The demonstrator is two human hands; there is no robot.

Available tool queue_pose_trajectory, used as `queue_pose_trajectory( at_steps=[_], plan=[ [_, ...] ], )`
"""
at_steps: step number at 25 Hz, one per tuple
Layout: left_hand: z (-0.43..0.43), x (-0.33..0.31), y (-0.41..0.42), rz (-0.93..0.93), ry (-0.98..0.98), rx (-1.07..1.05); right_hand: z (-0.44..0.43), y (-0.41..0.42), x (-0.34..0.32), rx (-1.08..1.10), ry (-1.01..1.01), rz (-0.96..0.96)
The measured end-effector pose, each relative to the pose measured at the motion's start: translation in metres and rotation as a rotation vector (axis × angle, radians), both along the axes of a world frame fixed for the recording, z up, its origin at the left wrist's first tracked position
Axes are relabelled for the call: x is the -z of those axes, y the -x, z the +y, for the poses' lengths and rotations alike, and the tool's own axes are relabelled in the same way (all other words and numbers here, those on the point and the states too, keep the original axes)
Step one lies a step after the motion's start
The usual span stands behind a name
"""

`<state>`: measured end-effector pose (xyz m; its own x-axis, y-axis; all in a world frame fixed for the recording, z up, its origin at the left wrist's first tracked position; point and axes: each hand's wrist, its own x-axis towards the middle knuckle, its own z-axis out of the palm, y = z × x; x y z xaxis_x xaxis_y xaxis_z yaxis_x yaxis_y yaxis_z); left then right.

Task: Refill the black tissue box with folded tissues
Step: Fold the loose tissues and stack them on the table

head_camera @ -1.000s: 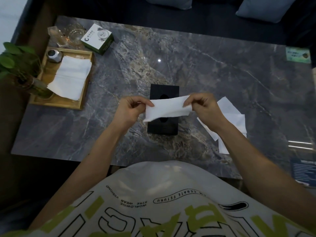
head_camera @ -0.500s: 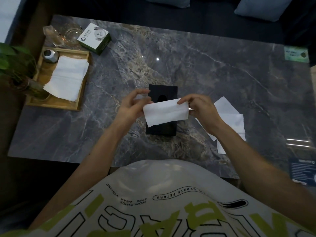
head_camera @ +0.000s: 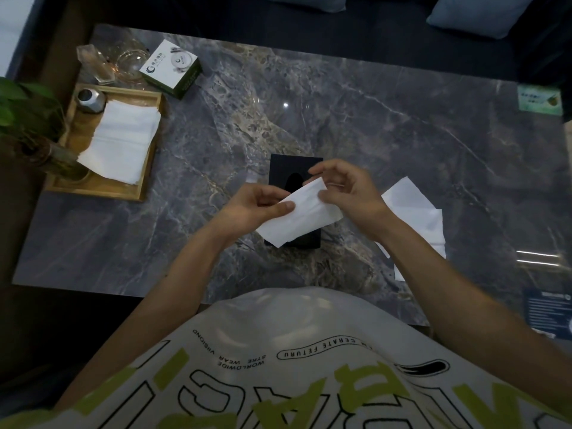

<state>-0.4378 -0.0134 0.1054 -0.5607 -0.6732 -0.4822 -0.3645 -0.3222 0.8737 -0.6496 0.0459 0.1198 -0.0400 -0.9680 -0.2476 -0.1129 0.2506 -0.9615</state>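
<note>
The black tissue box (head_camera: 284,168) stands on the marble table, its oval slot facing up, partly hidden behind my hands. Above it I hold a folded white tissue (head_camera: 301,216), tilted with its right end higher. My left hand (head_camera: 250,207) pinches its left part under the thumb. My right hand (head_camera: 346,190) pinches the upper right end between thumb and fingers. More loose white tissues (head_camera: 414,212) lie on the table to the right of the box, partly under my right forearm.
A wooden tray (head_camera: 77,184) at the left holds a stack of white tissues (head_camera: 122,140) and a small metal jar (head_camera: 88,100). A green-and-white carton (head_camera: 170,68), glassware (head_camera: 130,61) and a plant (head_camera: 28,116) stand nearby. A green card (head_camera: 540,100) lies far right.
The tissue went from stretched flat between both hands to shorter and tilted. My hands came closer together, the right one rising over the box's slot.
</note>
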Motion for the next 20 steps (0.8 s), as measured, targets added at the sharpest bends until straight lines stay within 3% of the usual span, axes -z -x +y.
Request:
queue_pose_trajectory(
  at_steps=[9,12,16,20],
  plan=[
    [0.000,0.009,-0.007,0.155,-0.041,-0.201,0.004,-0.007,0.020,0.018,-0.315,-0.202],
    [0.005,0.023,-0.012,0.127,-0.089,-0.300,0.003,-0.015,0.026,0.140,-0.333,-0.319],
    [0.011,0.037,-0.020,0.061,-0.073,-0.363,0.003,-0.035,0.032,0.130,-0.365,-0.415],
    [0.011,0.042,-0.033,0.065,-0.132,-0.442,0.001,-0.050,0.042,0.099,-0.390,-0.293]
  ],
)
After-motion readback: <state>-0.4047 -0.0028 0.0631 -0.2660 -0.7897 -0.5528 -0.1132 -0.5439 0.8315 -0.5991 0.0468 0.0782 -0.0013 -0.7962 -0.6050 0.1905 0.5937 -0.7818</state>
